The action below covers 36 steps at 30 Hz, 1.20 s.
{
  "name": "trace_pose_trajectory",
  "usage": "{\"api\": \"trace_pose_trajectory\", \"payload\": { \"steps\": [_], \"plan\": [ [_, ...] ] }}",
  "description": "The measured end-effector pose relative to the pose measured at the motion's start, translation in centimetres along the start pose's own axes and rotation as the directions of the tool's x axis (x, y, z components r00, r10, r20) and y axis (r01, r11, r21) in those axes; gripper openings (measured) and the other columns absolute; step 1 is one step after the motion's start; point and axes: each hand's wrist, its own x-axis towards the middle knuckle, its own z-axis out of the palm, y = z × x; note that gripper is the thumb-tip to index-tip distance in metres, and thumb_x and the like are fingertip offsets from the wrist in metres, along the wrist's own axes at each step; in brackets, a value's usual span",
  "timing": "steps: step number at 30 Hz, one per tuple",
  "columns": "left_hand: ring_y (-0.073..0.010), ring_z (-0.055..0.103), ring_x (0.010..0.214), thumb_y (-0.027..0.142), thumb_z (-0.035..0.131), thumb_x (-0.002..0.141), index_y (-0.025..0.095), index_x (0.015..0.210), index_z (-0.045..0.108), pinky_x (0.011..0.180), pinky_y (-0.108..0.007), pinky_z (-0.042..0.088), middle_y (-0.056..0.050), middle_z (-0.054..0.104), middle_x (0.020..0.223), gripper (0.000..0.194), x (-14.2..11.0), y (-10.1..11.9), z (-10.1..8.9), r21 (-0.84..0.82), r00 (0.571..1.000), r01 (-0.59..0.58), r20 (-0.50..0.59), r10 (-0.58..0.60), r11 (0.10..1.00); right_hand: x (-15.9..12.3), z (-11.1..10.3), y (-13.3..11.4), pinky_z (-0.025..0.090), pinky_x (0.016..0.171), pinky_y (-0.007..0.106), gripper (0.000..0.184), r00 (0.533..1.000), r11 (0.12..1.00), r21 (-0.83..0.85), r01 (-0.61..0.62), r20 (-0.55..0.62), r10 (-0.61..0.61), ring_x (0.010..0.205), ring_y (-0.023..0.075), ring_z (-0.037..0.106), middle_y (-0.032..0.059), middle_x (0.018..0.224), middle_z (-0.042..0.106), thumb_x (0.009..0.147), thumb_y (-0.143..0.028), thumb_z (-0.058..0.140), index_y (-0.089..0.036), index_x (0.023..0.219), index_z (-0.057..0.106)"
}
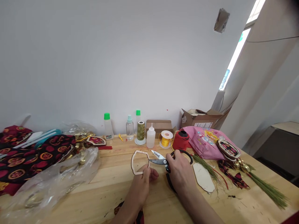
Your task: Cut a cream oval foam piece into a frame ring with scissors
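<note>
Between its fingertips, my left hand (144,175) pinches a thin pale wooden frame (132,164) with scalloped corners. The frame stands tilted up above the table. My right hand (181,169) grips a pair of black-handled scissors (161,158). Their blades are parted and point left, with the lower blade's tip at the frame's right side; I cannot tell whether it touches. A dark patterned fabric piece (140,217) lies partly hidden under my left forearm. Right of my right hand lies a cream scalloped panel (203,178).
Behind my hands stand a white squeeze bottle (150,138), a yellow cord spool (165,142), an olive thread cone (140,130) and a red thread cone (181,140). Plastic bags (70,174) and patterned fabric (42,157) cover the left. Right are a pink bag (203,146) and green tassels (268,189).
</note>
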Motion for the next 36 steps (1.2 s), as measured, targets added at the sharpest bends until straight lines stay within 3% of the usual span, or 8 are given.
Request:
{"api": "trace_pose_trajectory", "payload": {
  "steps": [9, 18, 26, 31, 36],
  "plan": [
    [-0.0166, 0.054, 0.069, 0.027, 0.037, 0.072, 0.016, 0.060, 0.056, 0.071, -0.030, 0.042, -0.003, 0.061, 0.063, 0.024, -0.5, 0.0, -0.5, -0.247, 0.996, 0.065, 0.081, -0.046, 0.967, -0.4, 0.9, -0.5, 0.016, 0.049, 0.024, 0.014, 0.991, 0.987, 0.159, 0.033, 0.124, -0.053, 0.062, 0.0117, 0.042, 0.0009, 0.074, 0.046, 0.069, -0.009, 0.049, -0.021, 0.076, 0.053],
    [-0.0162, 0.052, 0.066, 0.027, 0.038, 0.072, 0.015, 0.058, 0.057, 0.069, -0.029, 0.041, -0.003, 0.059, 0.061, 0.027, -0.5, 0.3, -0.4, -0.165, 0.994, 0.051, 0.101, -0.035, 0.985, -0.1, 0.7, 0.0, 0.018, 0.051, 0.024, 0.016, 0.998, 0.992, 0.123, -0.019, 0.060, 0.011, 0.063, 0.0127, 0.041, 0.0024, 0.075, 0.046, 0.070, -0.007, 0.047, -0.021, 0.075, 0.053],
    [-0.0180, 0.051, 0.083, 0.023, 0.038, 0.075, 0.016, 0.064, 0.055, 0.081, -0.031, 0.037, -0.003, 0.060, 0.076, 0.021, -0.5, 0.1, -0.3, -0.415, 0.985, 0.066, 0.174, 0.008, 0.908, -0.4, 1.0, -0.3, 0.017, 0.048, 0.022, 0.014, 0.985, 0.946, 0.324, 0.013, 0.160, -0.069, 0.061, 0.0102, 0.042, -0.0007, 0.072, 0.046, 0.064, -0.009, 0.050, -0.021, 0.072, 0.051],
    [-0.0183, 0.048, 0.086, 0.023, 0.033, 0.077, 0.015, 0.063, 0.055, 0.083, -0.030, 0.034, -0.004, 0.059, 0.077, 0.028, -0.7, 0.9, -0.2, -0.357, 0.964, 0.056, 0.262, 0.042, 0.932, -0.2, 1.5, -0.2, 0.016, 0.047, 0.021, 0.013, 0.976, 0.923, 0.379, -0.060, 0.218, -0.026, 0.058, 0.0096, 0.041, -0.0014, 0.069, 0.046, 0.064, -0.010, 0.049, -0.020, 0.070, 0.051],
    [-0.0180, 0.048, 0.084, 0.024, 0.033, 0.076, 0.016, 0.062, 0.054, 0.083, -0.031, 0.034, -0.004, 0.058, 0.077, 0.027, -0.8, 1.0, -0.1, -0.354, 0.964, 0.049, 0.261, 0.048, 0.934, -0.3, 1.0, 0.0, 0.017, 0.047, 0.020, 0.013, 0.975, 0.922, 0.387, -0.022, 0.213, -0.066, 0.059, 0.0097, 0.042, -0.0016, 0.070, 0.047, 0.063, -0.011, 0.050, -0.021, 0.072, 0.051]
  ]
}}
